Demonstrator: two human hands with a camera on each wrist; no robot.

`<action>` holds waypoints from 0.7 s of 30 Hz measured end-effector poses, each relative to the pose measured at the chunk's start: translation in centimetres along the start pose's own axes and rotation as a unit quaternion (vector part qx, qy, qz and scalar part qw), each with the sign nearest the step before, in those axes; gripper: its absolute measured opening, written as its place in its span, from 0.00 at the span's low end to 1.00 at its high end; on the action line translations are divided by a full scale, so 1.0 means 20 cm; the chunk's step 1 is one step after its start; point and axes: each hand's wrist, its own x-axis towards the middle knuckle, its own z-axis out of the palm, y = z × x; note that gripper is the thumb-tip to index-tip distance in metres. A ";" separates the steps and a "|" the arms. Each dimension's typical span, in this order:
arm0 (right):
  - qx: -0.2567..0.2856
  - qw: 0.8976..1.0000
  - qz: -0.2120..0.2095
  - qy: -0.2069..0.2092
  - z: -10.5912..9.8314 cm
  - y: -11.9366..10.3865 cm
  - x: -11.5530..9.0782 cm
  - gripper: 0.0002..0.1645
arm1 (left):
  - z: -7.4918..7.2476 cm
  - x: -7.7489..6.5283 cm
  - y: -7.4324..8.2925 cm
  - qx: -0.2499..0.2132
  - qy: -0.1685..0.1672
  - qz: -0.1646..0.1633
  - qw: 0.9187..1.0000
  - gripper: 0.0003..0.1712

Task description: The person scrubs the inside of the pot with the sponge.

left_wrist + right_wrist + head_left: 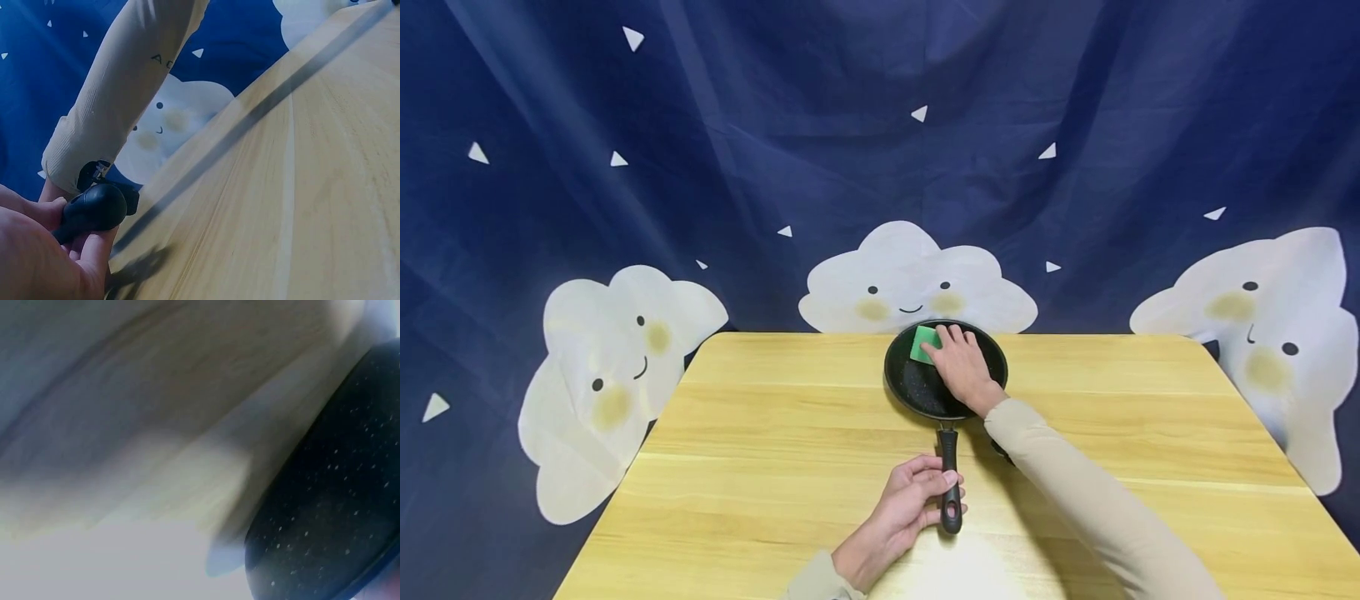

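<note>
A black frying pan [917, 387] with a speckled inside is at the table's far side, its handle [949, 446] pointing towards me. My left hand [898, 504] grips that handle, thumb on top and fingertips showing on the far side. In the left wrist view the rounded handle end [97, 209] sits between thumb and fingers. My right hand [962, 367] reaches over the pan and holds a square green scouring pad [922, 342] against its inside, near the far rim. The right wrist view shows the speckled pan [331, 487] close up, with the pad out of sight.
The pan stands on a light wooden table [760, 467], casting a shadow to its right. Behind the table hangs a dark blue curtain [850, 167] with white clouds and triangles. My right sleeve [1090, 508] crosses the table's right half.
</note>
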 end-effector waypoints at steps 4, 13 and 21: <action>-0.018 1.000 0.000 -0.005 0.00 0.02 0.00 0.27 | 0.00 0.00 0.00 -0.002 0.004 0.001 1.000 0.13; -0.028 0.999 -0.002 -0.016 0.00 0.07 -0.01 0.27 | 0.00 0.00 0.00 -0.001 0.007 0.003 1.000 0.13; -0.031 0.999 0.003 -0.032 -0.03 0.11 -0.03 0.24 | 0.01 0.00 0.00 -0.003 0.017 0.001 1.000 0.12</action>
